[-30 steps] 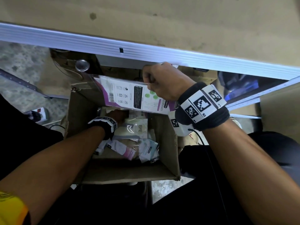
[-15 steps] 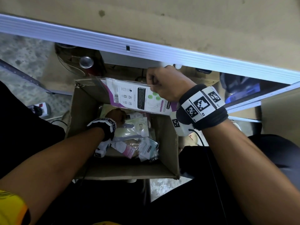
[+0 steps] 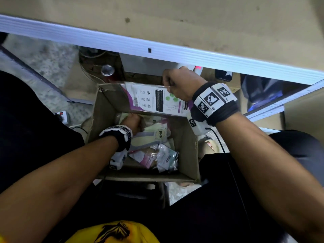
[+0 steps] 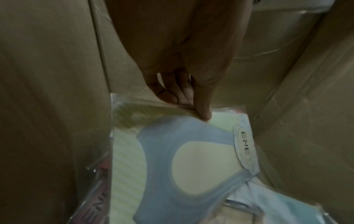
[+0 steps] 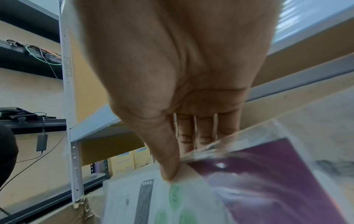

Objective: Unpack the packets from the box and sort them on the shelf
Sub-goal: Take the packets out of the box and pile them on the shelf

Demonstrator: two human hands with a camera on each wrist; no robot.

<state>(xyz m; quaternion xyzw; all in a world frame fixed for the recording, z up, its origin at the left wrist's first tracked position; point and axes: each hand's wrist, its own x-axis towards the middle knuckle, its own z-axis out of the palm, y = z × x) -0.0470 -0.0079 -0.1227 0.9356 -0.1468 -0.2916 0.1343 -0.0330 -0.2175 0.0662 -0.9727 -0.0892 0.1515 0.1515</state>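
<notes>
While the head view hides it, left thumb (image 4: 203,112) pinches packet (image 4: 172,151).

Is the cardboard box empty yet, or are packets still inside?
Not empty. The cardboard box still holds several packets; the left hand pinches the ENE packet inside, and smaller packets lie beside it.

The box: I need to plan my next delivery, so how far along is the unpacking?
Early, as far as shown. Done: no sorted packet shows on the shelf. In hand: the right hand holds a white and purple packet above the box, while the left hand pinches the ENE packet inside it. Left: several small packets still lie on the box floor.
</notes>
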